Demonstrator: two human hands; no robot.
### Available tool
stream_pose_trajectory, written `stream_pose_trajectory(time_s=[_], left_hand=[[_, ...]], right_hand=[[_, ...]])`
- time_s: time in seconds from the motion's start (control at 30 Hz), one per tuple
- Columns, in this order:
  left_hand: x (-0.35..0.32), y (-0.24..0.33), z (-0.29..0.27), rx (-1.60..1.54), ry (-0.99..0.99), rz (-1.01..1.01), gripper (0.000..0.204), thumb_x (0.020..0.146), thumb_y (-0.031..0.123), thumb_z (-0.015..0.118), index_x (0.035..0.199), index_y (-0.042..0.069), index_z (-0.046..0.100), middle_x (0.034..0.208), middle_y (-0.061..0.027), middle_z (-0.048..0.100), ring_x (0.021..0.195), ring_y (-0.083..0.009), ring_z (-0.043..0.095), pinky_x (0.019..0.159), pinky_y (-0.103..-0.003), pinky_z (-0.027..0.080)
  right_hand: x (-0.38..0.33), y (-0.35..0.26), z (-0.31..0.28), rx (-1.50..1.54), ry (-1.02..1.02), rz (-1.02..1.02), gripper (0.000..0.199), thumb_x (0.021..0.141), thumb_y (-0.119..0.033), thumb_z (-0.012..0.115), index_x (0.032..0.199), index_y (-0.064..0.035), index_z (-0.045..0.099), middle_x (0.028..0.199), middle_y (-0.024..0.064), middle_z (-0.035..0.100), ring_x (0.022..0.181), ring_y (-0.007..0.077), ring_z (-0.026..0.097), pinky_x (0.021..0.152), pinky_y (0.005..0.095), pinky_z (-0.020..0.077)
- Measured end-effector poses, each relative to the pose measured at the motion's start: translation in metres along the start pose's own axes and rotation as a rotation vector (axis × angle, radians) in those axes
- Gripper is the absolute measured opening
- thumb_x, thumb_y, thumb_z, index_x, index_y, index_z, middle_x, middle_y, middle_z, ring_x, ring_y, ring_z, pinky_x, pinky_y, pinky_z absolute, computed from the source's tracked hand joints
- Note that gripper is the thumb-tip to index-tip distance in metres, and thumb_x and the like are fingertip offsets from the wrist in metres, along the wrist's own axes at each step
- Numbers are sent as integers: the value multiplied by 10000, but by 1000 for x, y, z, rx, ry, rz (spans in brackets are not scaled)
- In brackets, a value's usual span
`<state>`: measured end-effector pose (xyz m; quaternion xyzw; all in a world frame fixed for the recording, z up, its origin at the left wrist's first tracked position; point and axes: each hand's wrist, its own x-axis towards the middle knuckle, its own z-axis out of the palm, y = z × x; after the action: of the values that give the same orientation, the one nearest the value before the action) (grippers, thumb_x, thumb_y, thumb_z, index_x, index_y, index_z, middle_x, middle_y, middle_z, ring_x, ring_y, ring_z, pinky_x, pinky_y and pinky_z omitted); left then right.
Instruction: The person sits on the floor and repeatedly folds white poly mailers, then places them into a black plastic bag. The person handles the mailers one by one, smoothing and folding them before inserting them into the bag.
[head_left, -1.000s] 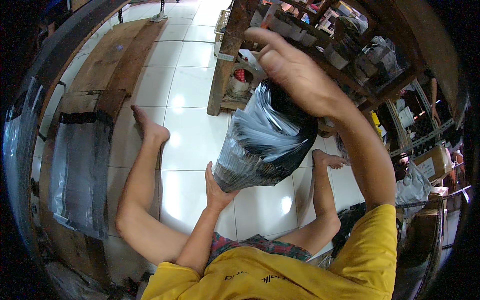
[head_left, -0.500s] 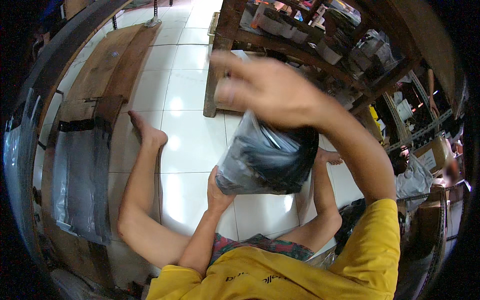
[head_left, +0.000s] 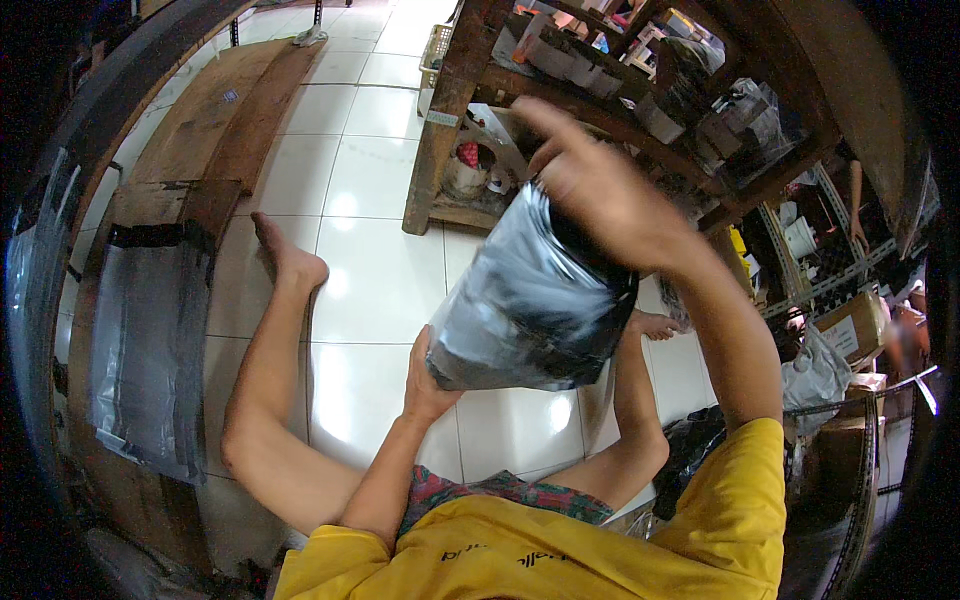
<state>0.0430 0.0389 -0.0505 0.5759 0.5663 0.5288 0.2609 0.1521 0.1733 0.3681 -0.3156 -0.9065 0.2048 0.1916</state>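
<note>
While a person in a yellow shirt [head_left: 560, 550] sits on the white tiled floor [head_left: 380, 290] with bare legs stretched forward, a glossy dark plastic bag [head_left: 530, 310] hangs in the air above the lap, between the two hands. Its long axis runs on a slant, from the lower corner near the left hand [head_left: 428, 385] up and away toward the right hand [head_left: 590, 180]. The left hand cups that lower corner from underneath, fingers wrapped onto the film and grasping it, the forearm rising straight from the lap. The right hand is at the bag's upper end, arm raised and bent over from the right; it is blurred, its fingers [head_left: 535, 112] look spread and pointing away, and whether they grip the bag's mouth or only rest on it cannot be told. Beyond the bag stands a wooden shelf unit [head_left: 450, 130] crowded with small goods, a round metal tin [head_left: 465, 175] on its bottom board. Along the floor's left edge lie long wooden planks [head_left: 200, 140], one carrying a sheet of grey plastic film [head_left: 145, 340].
</note>
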Motion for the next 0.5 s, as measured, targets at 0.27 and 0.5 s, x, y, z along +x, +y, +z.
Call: stream_pose_trajectory(time_s=[0.27,0.5], left_hand=[[0,-13,7,-59,-12,-143,1230,598,211,971,1529,12,191,1512,-267,377,1370,-443,431,1156,-474,384],[-2,-9,6,-46,16,-204,1302,566,221,984,1546,-5,158,1525,-264,325,1386,-437,390,1160,-476,362]], right_hand=[[23,-23,19,-333,-78,-100,833,958,-653,490,1444,24,488,1280,347,598,1183,442,618,1031,486,481],[42,-15,26,-243,-184,-45,926,972,-726,371,1503,31,412,1494,311,460,1400,411,459,1157,447,379]])
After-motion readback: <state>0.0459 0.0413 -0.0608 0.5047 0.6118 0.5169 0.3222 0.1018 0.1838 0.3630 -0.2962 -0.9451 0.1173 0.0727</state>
